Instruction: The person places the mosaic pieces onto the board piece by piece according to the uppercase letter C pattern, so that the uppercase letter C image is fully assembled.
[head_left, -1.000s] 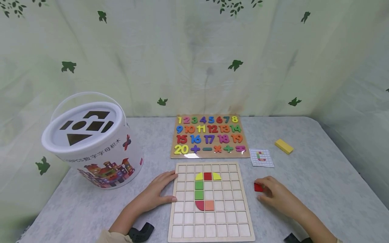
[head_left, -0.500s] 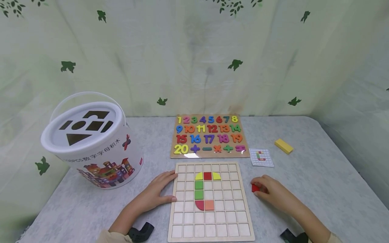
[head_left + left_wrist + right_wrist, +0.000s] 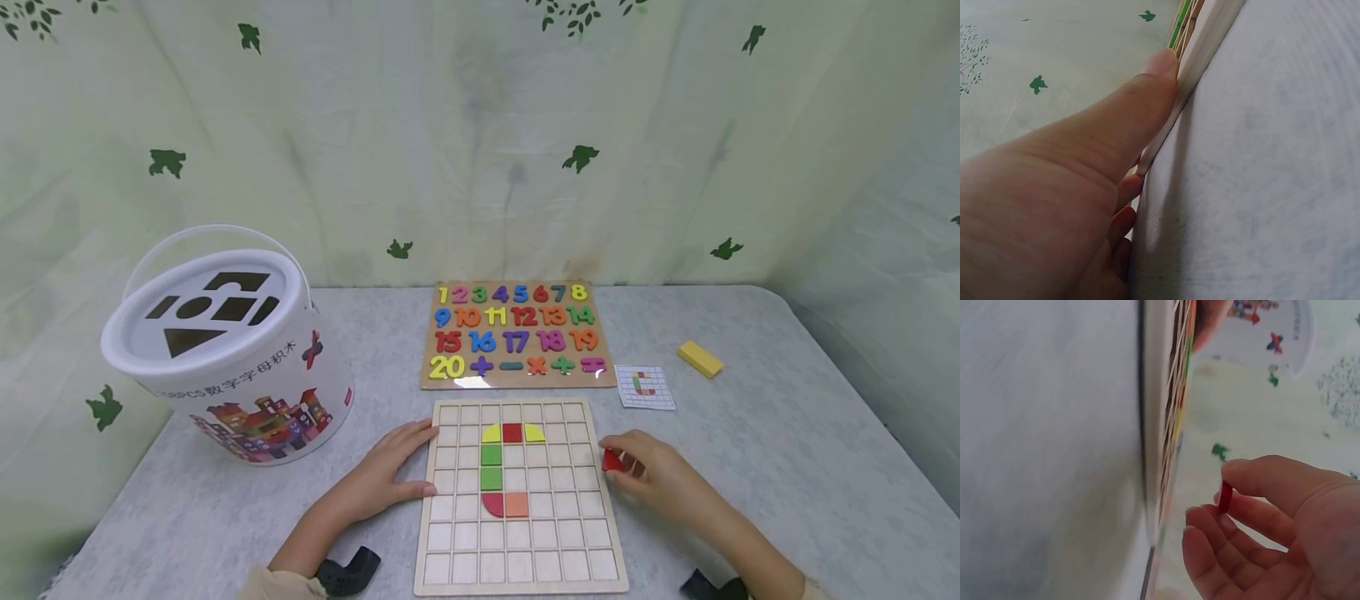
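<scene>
A wooden grid board (image 3: 525,571) lies in front of me, with yellow, red, green and orange tiles forming a C-like shape. My left hand (image 3: 397,467) rests at the board's left edge, thumb and fingers extended; in the left wrist view the thumb (image 3: 1141,94) touches the rim. Between thumb and fingertips, my right hand (image 3: 656,475) pinches a thin flat red tile (image 3: 612,461) at the board's right edge. The right wrist view shows this red tile (image 3: 1225,497) edge-on, raised above the table, with the other fingers loosely bent below it.
Behind the board lies a number puzzle (image 3: 429,350). A small pattern card (image 3: 660,398) with a coloured C-like figure and a yellow block (image 3: 701,359) are at right. A white lidded bucket (image 3: 255,400) stands at left. A fabric backdrop (image 3: 480,208) hangs behind the table.
My right hand has moved left with the red tile, from the table beside the board to the board's right edge. The left hand and the board have stayed in place.
</scene>
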`<state>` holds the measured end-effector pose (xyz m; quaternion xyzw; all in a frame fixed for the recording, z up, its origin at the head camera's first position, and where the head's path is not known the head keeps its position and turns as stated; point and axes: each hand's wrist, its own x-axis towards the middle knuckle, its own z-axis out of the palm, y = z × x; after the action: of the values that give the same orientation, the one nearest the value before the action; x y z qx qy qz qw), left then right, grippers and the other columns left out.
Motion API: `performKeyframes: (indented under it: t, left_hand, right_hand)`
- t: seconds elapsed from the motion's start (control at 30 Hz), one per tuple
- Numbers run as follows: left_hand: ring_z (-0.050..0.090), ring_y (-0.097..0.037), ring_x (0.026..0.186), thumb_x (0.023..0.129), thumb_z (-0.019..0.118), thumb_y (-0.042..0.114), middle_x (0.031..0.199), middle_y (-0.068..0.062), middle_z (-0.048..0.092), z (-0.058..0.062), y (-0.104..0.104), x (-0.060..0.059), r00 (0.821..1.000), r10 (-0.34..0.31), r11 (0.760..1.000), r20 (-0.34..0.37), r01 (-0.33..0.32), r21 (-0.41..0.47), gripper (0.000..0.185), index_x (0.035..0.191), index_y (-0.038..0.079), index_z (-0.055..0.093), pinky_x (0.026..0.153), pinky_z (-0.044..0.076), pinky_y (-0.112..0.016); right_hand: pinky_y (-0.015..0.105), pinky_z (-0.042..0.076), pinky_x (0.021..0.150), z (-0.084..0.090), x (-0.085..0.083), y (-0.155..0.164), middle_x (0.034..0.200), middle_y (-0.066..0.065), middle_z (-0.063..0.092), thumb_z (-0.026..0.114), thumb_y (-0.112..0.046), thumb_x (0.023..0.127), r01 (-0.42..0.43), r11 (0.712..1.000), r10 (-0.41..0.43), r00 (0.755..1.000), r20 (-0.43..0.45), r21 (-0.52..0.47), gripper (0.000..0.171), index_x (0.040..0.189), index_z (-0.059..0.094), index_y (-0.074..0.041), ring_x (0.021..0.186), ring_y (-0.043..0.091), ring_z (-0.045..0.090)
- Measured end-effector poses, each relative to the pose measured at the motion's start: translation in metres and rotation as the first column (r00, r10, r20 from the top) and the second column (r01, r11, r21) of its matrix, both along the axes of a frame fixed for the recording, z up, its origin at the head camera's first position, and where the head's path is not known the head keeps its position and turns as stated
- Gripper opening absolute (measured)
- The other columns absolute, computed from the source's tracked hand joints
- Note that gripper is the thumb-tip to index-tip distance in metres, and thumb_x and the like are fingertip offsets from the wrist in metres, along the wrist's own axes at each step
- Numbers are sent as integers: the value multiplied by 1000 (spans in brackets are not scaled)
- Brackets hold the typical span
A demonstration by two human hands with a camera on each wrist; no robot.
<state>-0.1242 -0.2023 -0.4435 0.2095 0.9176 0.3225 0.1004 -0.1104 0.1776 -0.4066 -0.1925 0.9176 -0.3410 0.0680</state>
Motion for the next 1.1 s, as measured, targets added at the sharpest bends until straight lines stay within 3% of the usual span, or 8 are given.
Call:
performKeyframes:
  t: [0.2,0.43,0.63,0.73,0.9,1.1]
  left_hand:
    - [19,-31,131,75,63,53,144,-6,28,0,-1,0,1000,-8,1000,-5,8,4,79,139,15,35,100,18,-56]
    - [18,-31,131,75,62,53,144,-6,27,0,-1,0,1000,-11,1000,-6,11,6,79,139,14,35,101,18,-56]
    - [18,-31,131,75,63,53,144,-6,27,0,-1,0,1000,-5,1000,7,5,10,80,139,15,35,101,18,-56]
    - [18,-31,131,75,63,53,144,-6,27,0,-1,0,1000,-3,1000,7,2,9,80,139,15,35,101,18,-55]
    - [18,-31,131,75,63,52,144,-5,27,0,-1,0,1000,-6,1000,8,6,14,79,139,15,35,101,18,-56]
    - [18,-30,131,75,63,52,144,-5,27,1,0,0,1000,-7,1000,4,7,15,79,139,15,35,101,18,-55]
  right_hand:
    - [19,47,59,6,10,-25,93,-5,55,68,-12,80,-81,993,80,997,-10,-85,34,112,59,-4,74,8,50]
    - [19,45,61,-5,14,-55,87,-10,52,67,-22,82,-119,991,122,991,50,-65,30,108,61,-9,76,10,48]
    - [17,44,62,-18,16,-65,89,-10,52,66,-15,82,-182,983,182,982,-48,-9,16,97,63,-13,74,5,46]
    - [17,44,62,-18,16,-66,91,-9,53,65,-14,83,-189,982,188,981,-53,-14,15,98,64,-12,74,4,46]
    - [17,43,60,-13,12,-58,95,-8,49,65,-16,83,-242,969,244,968,62,-42,24,108,62,-15,74,6,46]
    - [18,44,64,-6,7,-49,104,-9,48,61,-3,80,-368,928,371,907,198,-52,35,112,63,-18,82,7,47]
